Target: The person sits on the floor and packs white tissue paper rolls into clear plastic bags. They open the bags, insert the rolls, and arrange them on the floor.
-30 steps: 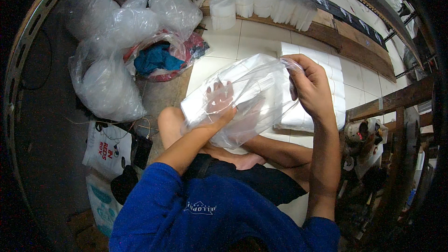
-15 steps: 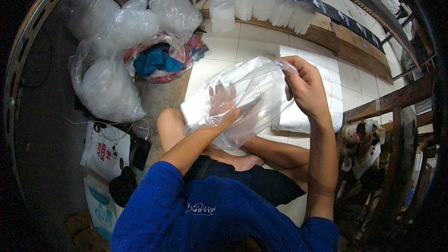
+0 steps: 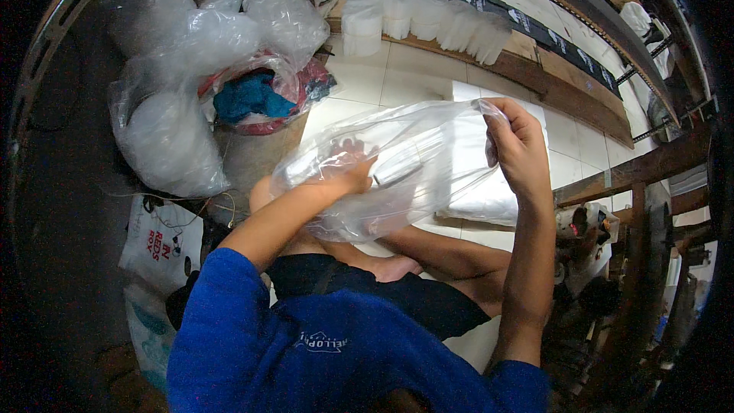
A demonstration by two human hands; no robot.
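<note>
Clear, glossy plastic film covers the fingers of the left hand (image 3: 352, 172), which look slightly spread and bent, the thumb standing apart from them; the glare hides whether they press on anything, and I cannot tell if they are inside the bag or only behind a layer of it. On the right hand (image 3: 520, 149), thumb and forefinger pinch a gathered edge of the film. The clear plastic bag (image 3: 440, 149) stretches between the two hands, above the person's crossed legs (image 3: 447, 252), its lower side sagging in loose folds.

It looks very light, thin and limp, likely slick against skin and apt to cling to itself. It would crease without harm but could tear under a sharp tug. The gathered edge seems the surest hold, with a broad palm supporting the sheet elsewhere, since a single layer probably slides between fingertips.

Beyond the right hand, a white stack (image 3: 478, 199) lies on the tiled floor. Farther off, translucent bundles (image 3: 428, 14) line a wooden plank (image 3: 569, 95), and at the left bulging plastic bags (image 3: 180, 141) sit near a teal cloth (image 3: 252, 99).
</note>
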